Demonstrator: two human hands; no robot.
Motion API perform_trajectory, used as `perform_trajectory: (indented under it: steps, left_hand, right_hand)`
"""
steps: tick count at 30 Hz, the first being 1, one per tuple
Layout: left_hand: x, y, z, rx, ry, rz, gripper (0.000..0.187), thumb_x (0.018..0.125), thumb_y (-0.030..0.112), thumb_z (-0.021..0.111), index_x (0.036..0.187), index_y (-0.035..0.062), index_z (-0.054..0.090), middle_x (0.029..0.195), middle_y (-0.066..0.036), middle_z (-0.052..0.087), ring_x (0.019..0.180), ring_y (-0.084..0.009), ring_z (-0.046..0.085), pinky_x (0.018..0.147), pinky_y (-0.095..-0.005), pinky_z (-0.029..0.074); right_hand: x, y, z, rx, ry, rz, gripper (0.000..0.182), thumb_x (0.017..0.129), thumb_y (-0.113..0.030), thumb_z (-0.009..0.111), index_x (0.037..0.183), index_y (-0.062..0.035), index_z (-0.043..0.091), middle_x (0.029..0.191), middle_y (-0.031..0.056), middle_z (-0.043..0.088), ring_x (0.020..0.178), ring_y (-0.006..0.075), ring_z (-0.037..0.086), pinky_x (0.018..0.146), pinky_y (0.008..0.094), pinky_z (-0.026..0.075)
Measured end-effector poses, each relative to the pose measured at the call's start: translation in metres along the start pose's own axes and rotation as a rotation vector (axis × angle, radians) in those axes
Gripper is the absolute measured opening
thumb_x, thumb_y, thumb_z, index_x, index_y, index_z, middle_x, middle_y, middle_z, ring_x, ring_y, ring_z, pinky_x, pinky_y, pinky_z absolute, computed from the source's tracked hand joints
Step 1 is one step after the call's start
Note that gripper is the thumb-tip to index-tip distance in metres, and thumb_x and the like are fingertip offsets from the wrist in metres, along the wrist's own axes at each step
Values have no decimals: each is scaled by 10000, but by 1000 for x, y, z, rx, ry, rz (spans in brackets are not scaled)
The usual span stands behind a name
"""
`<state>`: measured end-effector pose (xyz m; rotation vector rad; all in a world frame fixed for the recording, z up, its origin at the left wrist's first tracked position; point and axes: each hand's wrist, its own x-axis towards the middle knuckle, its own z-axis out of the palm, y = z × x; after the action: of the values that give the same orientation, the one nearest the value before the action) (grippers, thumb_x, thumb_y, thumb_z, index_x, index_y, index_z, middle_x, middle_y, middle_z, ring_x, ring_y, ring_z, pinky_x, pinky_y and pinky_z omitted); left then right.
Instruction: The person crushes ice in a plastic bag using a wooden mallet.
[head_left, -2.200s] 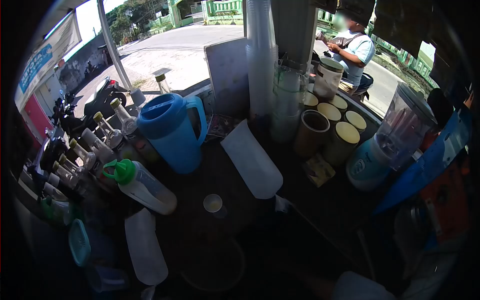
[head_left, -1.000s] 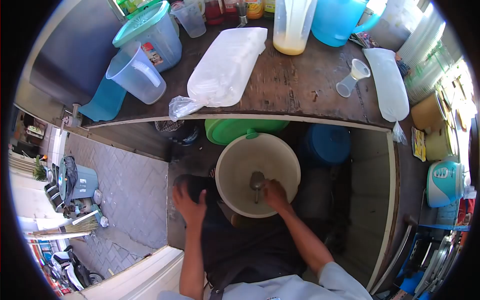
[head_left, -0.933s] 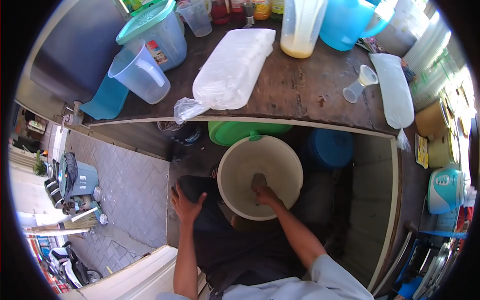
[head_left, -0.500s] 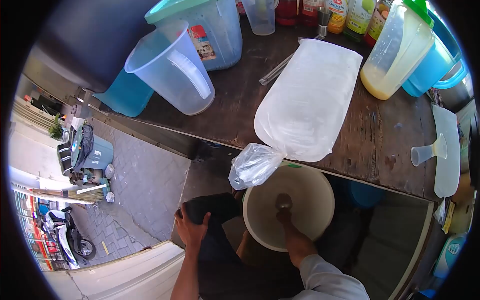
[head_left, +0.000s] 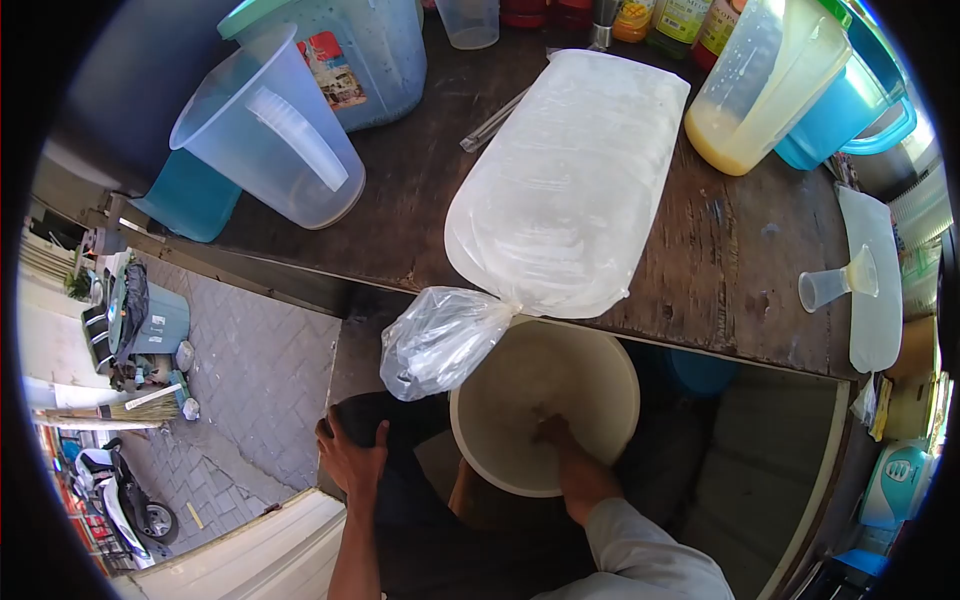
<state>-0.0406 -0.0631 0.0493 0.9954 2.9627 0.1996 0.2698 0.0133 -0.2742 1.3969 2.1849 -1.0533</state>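
Observation:
My right hand (head_left: 552,430) reaches down into a pale, deep bucket (head_left: 625,400) below the table edge. Its fingers look closed, and a small blurred shape shows just past them that I cannot make out. My left hand (head_left: 355,460) rests on my dark-clothed knee (head_left: 385,415) with the fingers apart, holding nothing. Above the bucket lies a large frosted block of ice in a clear plastic bag (head_left: 570,180), its twisted end (head_left: 440,340) hanging over the table edge.
On the dark wooden table (head_left: 740,260) stand a clear pitcher (head_left: 290,150), a lidded tub (head_left: 380,60), a pitcher with yellowish liquid (head_left: 735,120) and several bottles. A small plastic cup (head_left: 822,290) lies at right. A paved yard (head_left: 240,400) shows at left.
The view has shifted, so the table things sit further left and slightly higher. My right hand has shifted within the bucket, and the greyish shape past its fingers shows less. My left hand stays on the knee.

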Motion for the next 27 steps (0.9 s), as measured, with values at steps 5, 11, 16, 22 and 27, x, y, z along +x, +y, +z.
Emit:
perform_trajectory:
  steps: [5,11,16,22,27]
  left_hand:
    - [-3,4,-3,15,-21,-7,875,627,468,782,1308,59,415,1218,-237,454,1094,-432,489,885,-504,438]
    - [-5,11,-3,58,9,-13,842,645,449,780,1310,73,425,1206,-225,472,1095,-413,496,897,-491,434]
    - [-4,12,0,28,-18,-16,889,631,483,777,1322,67,404,1236,-235,440,1125,-425,466,919,-502,403]
    - [-4,17,-3,63,10,22,871,632,508,767,1296,54,432,1223,-241,456,1108,-420,481,906,-498,426]
    - [-4,20,0,45,-14,26,902,622,523,768,1305,49,420,1261,-246,436,1166,-417,441,950,-494,395]
  right_hand:
    - [16,-37,-52,804,-83,492,439,811,-287,650,1083,49,579,953,132,613,783,203,581,675,363,465]
    - [50,46,-34,543,278,588,332,876,-222,563,1065,50,581,839,83,616,598,163,544,526,344,457]
    - [22,9,37,294,359,552,440,851,-228,616,1214,0,518,1079,145,598,822,207,621,711,374,512]
    - [104,-10,-10,-35,183,277,316,813,-218,660,1057,-24,605,940,107,635,713,201,624,638,326,508]
    - [67,-3,-83,1328,162,540,166,787,-186,677,843,-31,656,689,41,607,467,144,524,429,261,432]
